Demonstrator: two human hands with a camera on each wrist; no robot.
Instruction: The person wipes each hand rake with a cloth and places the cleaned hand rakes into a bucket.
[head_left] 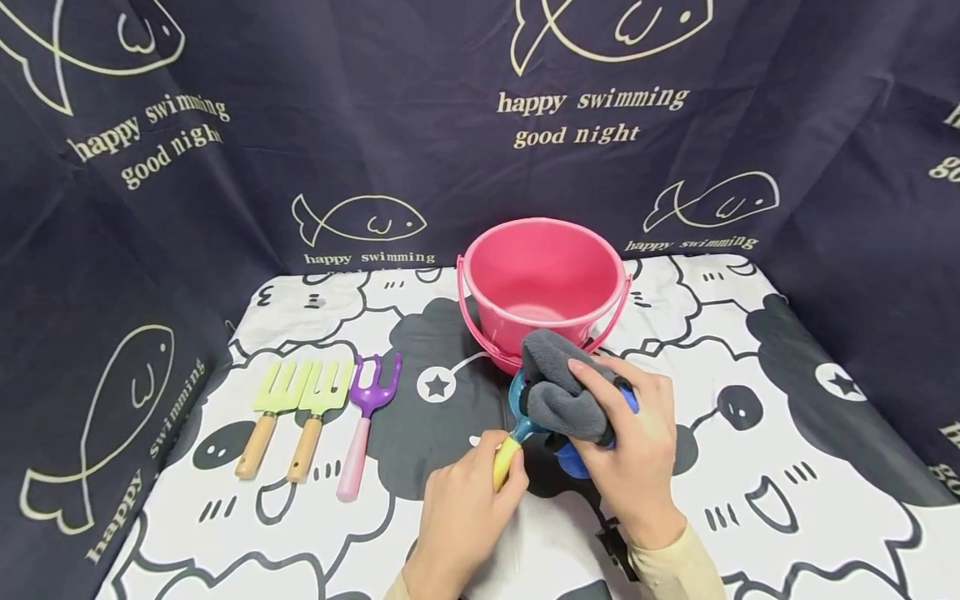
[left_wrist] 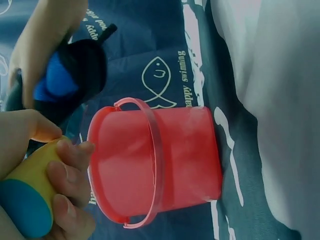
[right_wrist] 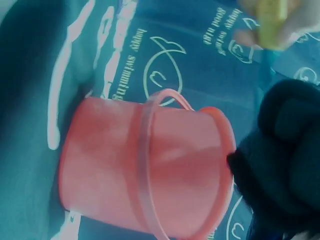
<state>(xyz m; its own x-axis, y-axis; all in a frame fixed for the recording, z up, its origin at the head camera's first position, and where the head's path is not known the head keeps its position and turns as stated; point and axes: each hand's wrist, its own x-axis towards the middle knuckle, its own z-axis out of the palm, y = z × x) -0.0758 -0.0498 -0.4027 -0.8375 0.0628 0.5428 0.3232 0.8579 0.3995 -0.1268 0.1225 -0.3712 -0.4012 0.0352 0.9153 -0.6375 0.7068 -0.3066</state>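
Observation:
My left hand (head_left: pixel 468 504) grips the yellow handle (head_left: pixel 507 462) of a small garden tool. Its teal head (head_left: pixel 519 402) points away from me, partly covered by a plush dark grey cloth (head_left: pixel 558 387), so its shape cannot be told. The cloth is bunched in my right hand (head_left: pixel 637 433), fingers over its top, and bright blue parts (head_left: pixel 573 461) show beneath it. Both hands are just in front of a pink bucket (head_left: pixel 543 325), close to each other. In the left wrist view the handle's end (left_wrist: pixel 27 207) is teal.
To the left lie two light green slotted garden tools (head_left: pixel 273 387) with wooden handles, and a purple fork (head_left: pixel 372 393) with a pink handle. The bucket stands upright near the back, its handle (head_left: pixel 471 321) lowered. Dark fish-print fabric (head_left: pixel 450 100) surrounds the patterned cloth-covered table (head_left: pixel 255 533).

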